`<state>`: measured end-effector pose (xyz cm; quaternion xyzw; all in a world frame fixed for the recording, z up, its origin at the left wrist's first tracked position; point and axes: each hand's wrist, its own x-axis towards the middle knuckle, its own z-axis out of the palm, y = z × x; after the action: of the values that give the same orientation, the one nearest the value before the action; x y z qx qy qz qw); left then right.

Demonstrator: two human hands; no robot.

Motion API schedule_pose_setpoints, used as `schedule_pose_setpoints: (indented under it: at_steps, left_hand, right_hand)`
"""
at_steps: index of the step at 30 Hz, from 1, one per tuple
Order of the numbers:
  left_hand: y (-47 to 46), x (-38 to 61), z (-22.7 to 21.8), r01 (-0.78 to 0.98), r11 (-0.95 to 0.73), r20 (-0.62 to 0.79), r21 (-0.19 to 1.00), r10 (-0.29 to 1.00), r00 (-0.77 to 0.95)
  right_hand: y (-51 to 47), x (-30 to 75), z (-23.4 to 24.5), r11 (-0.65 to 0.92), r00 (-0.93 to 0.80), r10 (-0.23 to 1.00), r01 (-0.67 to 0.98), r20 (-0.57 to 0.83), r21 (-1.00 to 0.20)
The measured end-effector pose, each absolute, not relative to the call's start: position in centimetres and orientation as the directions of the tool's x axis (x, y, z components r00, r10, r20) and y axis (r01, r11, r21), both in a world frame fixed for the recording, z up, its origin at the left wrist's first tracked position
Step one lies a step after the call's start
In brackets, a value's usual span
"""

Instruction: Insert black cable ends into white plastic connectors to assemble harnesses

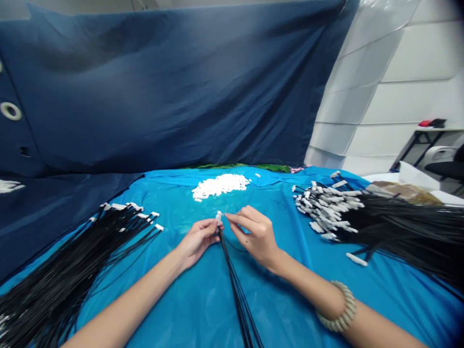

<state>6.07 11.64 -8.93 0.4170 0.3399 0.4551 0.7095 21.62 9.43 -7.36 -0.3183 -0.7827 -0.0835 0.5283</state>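
My left hand (197, 241) grips a small white plastic connector (218, 217) between thumb and fingers. A bundle of thin black wires (236, 290) hangs from it toward me. My right hand (253, 237) reaches in from the right, its fingertips pinched close against the connector. A fine black wire (234, 246) loops below those fingers and seems to run into the pinch, though its tip is too small to make out. A heap of loose white connectors (220, 186) lies beyond my hands.
Large bundles of black wires with white-ended connectors lie to the left (72, 256) and right (398, 227) on a bright blue plastic sheet (290, 193). A dark blue cloth (145, 87) hangs behind. A beaded bracelet (337, 309) circles my right wrist.
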Motion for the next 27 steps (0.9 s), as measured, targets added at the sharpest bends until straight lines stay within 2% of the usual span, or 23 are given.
schedule_pose_setpoints:
  at_steps: [14,21,24,27]
  left_hand:
    - [11.60,6.01,-8.86,-0.318,0.186,-0.073,0.929,0.939,0.337]
    - [11.43,6.05,-8.65,-0.282,0.123,-0.031,0.952,0.950,0.310]
    - [11.42,6.02,-8.65,-0.261,0.099,-0.016,0.960,0.953,0.304]
    - [11.44,5.97,-8.73,-0.259,0.091,-0.006,0.962,0.950,0.312]
  right_hand:
    - [9.30,21.86,-7.37,0.770,-0.298,0.379,0.627,0.876,-0.120]
    - [9.17,21.71,-7.21,0.749,-0.289,0.449,0.638,0.846,-0.180]
    - [9.05,21.58,-7.12,0.723,-0.259,0.510,0.645,0.820,-0.246]
    - [9.11,21.51,-7.24,0.757,-0.273,0.537,0.573,0.798,-0.313]
